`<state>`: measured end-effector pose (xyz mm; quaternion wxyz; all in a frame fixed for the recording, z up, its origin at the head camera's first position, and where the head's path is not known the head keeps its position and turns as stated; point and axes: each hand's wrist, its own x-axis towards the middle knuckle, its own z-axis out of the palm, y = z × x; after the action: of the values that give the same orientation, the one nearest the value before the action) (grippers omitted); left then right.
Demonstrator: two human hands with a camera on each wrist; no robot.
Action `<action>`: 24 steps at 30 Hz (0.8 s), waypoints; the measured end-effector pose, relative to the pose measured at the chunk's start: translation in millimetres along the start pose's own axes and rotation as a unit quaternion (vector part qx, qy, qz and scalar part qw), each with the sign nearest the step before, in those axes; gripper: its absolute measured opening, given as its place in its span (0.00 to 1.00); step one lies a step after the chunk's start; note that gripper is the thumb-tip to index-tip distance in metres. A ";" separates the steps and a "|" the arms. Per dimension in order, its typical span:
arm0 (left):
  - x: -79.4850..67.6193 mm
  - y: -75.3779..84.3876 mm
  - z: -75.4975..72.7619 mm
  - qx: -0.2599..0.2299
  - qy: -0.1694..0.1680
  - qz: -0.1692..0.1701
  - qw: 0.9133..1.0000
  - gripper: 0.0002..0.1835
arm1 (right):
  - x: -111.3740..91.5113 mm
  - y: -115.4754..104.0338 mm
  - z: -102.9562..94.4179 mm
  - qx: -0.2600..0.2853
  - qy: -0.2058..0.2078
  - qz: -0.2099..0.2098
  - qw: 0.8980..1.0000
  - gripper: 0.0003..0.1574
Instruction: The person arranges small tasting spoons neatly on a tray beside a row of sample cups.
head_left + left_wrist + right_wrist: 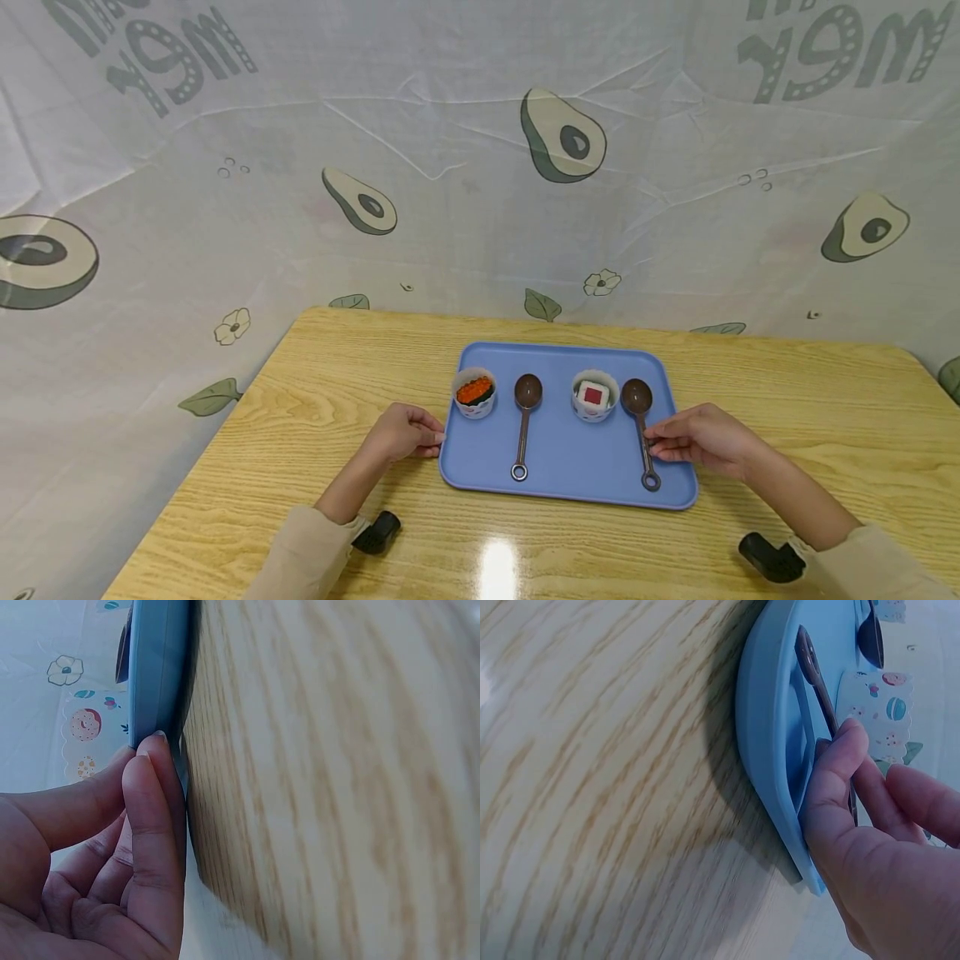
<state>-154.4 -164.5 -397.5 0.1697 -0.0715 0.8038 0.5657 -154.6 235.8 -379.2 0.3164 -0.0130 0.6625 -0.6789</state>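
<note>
A blue tray (562,492) lies on the table with two brown spoons and two paper cups on it. My left hand (408,432) pinches the tray's left edge between thumb and fingertips, and the left wrist view shows the fingertips (147,761) right at the rim. Over the tray's right side, my right hand (705,437) grips the handle of the right brown spoon (637,398). That handle (823,697) slants up off the tray floor in the right wrist view. The left brown spoon (523,429) lies untouched between the cups.
One patterned paper cup (474,410) at the tray's left holds an orange-topped sushi piece (476,390). A second cup (591,414), beside the right spoon, holds a white sushi roll (594,395) with a red centre. Behind the wooden table (360,358) hangs an avocado-print cloth (450,208).
</note>
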 end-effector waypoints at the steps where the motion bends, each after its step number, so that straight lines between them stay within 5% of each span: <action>1: 0.4 -0.4 0.2 0.000 0.001 0.000 1.000 0.03 | 0.1 0.3 -0.2 0.000 0.000 0.000 1.000 0.14; 24: -0.9 0.9 -0.2 -0.001 -0.002 0.000 1.000 0.02 | -5.1 -1.0 -6.1 -0.001 -0.008 -0.004 1.000 0.14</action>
<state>-153.9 -164.4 -396.4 0.1716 -0.0707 0.8029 0.5665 -153.6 243.4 -377.0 0.3190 -0.0216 0.6602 -0.6796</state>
